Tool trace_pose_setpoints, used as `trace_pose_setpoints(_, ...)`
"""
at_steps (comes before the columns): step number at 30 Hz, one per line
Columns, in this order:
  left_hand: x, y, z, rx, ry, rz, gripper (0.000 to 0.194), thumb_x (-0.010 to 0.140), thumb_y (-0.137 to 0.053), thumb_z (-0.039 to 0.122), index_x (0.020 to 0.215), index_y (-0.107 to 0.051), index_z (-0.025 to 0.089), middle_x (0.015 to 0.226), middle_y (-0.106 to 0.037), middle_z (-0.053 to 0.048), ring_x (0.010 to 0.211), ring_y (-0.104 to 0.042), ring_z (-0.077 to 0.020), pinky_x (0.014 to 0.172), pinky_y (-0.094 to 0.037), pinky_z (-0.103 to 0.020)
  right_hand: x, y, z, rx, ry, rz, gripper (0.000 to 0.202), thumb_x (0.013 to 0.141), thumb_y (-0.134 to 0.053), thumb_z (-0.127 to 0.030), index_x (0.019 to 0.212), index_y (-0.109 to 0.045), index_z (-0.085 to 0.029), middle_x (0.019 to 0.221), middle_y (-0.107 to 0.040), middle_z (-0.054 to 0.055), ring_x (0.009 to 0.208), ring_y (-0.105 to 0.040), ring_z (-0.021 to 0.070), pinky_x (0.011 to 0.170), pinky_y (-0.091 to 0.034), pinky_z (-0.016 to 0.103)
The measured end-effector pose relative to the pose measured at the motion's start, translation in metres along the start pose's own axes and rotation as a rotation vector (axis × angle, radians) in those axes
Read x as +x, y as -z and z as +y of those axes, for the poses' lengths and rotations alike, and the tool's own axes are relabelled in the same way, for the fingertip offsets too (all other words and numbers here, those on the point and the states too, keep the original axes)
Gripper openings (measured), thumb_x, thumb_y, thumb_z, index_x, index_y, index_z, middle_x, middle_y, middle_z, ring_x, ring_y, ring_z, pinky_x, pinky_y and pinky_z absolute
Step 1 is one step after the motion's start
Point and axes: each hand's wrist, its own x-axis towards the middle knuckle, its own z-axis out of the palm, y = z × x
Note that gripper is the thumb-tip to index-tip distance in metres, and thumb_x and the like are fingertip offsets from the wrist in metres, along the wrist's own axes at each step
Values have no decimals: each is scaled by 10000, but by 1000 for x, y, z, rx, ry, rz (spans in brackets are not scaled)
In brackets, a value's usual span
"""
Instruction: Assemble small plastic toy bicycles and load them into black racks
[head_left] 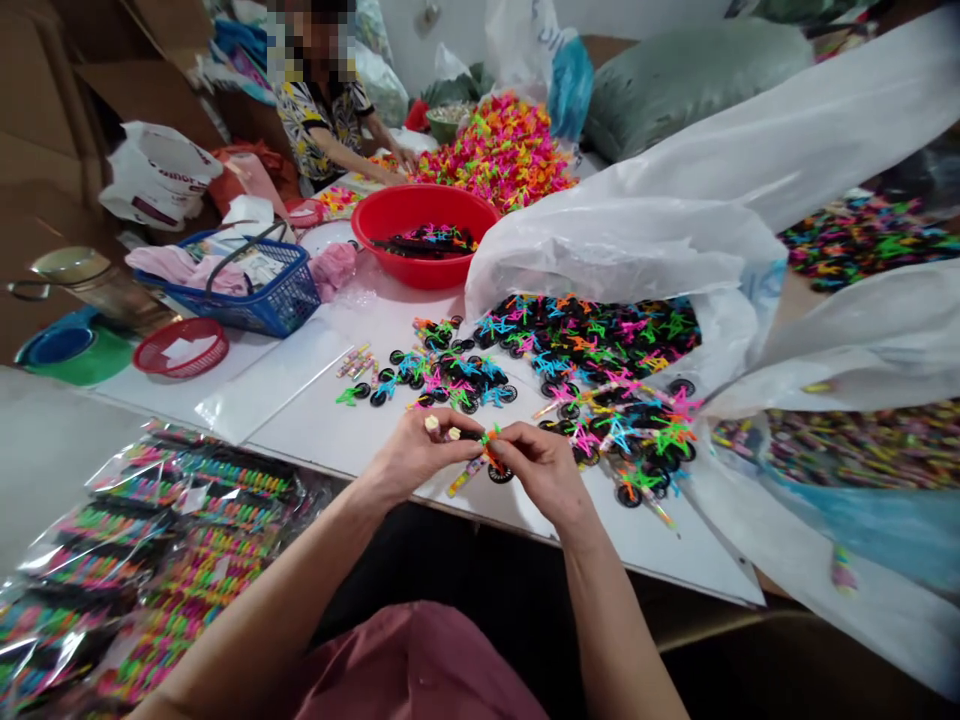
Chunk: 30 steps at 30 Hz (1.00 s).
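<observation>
Close over the table's front edge, my left hand [412,455] and my right hand [544,465] meet with fingers pinched on a small plastic toy bicycle [499,468] in orange and green with black wheels. A patterned pencil-like stick [459,480] slants down beside it from my left fingers. Two more sticks with whitish ends [442,430] poke out of my left hand. How bicycle and stick are joined is hidden by the fingers. Just beyond lies a loose pile of toy bicycles [450,375], with several patterned sticks [358,362] to its left.
A white plastic bag [622,235] spills more bicycles at right; another bag [862,340] holds many sticks. Left stand a blue basket [277,295], a red tray [180,350] and a red basin [420,195]. Packed toys [150,540] lie lower left. A person [322,120] works behind.
</observation>
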Motion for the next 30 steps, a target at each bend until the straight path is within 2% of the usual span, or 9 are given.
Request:
trace_pose_setpoints(5,-16,-9,18,230,-313,-62,194,765,-626,280,911,-687,169,812,-661,-47,725,-570,-139,651,-441,-240,-21,2,-3,32,40,-5,212,730,-649,-382,685,-638,-176,577,-550,-27,532,-459,93,518,-364,219)
trace_pose_setpoints(8,-16,-16,10,191,-359,-123,222,755,-646,300,931,-686,170,815,-660,-51,726,-570,-140,663,-443,-247,-28,2,-3,-29,62,9,203,746,-626,-374,688,-625,-179,584,-557,-23,539,-471,100,519,-370,219)
trace_pose_setpoints(11,-4,-20,-13,-54,-135,4,243,722,-681,324,889,-683,149,773,-650,-48,626,-533,-107,552,-409,-209,-29,26,-6,-249,48,85,231,769,-573,-389,689,-621,-177,583,-572,-14,546,-499,116,519,-384,222)
trace_pose_setpoints(13,6,-17,-30,-358,78,119,263,715,-686,338,862,-661,122,721,-633,-44,539,-482,-74,459,-348,-175,-27,64,-13,-494,22,195,269,771,-545,-419,721,-646,-175,610,-602,3,576,-531,141,541,-402,238)
trace_pose_setpoints(18,10,-7,-58,-819,308,174,273,681,-698,123,939,-611,107,822,-647,-71,681,-579,-94,608,-451,-178,-4,156,-44,-1275,-44,715,338,759,-543,-388,892,-677,-107,842,-641,145,813,-577,273,726,-433,369)
trace_pose_setpoints(20,10,-14,-60,-851,338,101,301,696,-691,127,982,-596,123,850,-650,-77,726,-602,-121,679,-482,-227,22,151,-45,-1456,-5,748,320,794,-520,-311,989,-644,-90,983,-604,186,943,-548,297,804,-413,392)
trace_pose_setpoints(24,42,-33,-60,-725,310,-51,350,728,-685,214,1058,-577,161,919,-644,-86,763,-608,-151,656,-492,-270,94,91,-18,-1443,-19,302,263,837,-463,-168,1069,-582,-138,1087,-577,139,1019,-538,244,846,-405,339)
trace_pose_setpoints(27,85,-33,-64,-622,327,28,324,699,-694,186,999,-580,140,795,-639,-62,656,-584,-120,567,-454,-227,132,63,11,-1427,-98,240,255,803,-512,-124,1052,-559,-96,1049,-597,181,969,-576,245,781,-433,317)
trace_pose_setpoints(30,114,-19,-68,-624,317,126,333,681,-689,162,989,-563,149,730,-620,-26,588,-551,-91,522,-415,-195,143,63,27,-1400,-137,222,316,780,-526,-106,1095,-538,-83,969,-637,172,924,-609,239,774,-445,315)
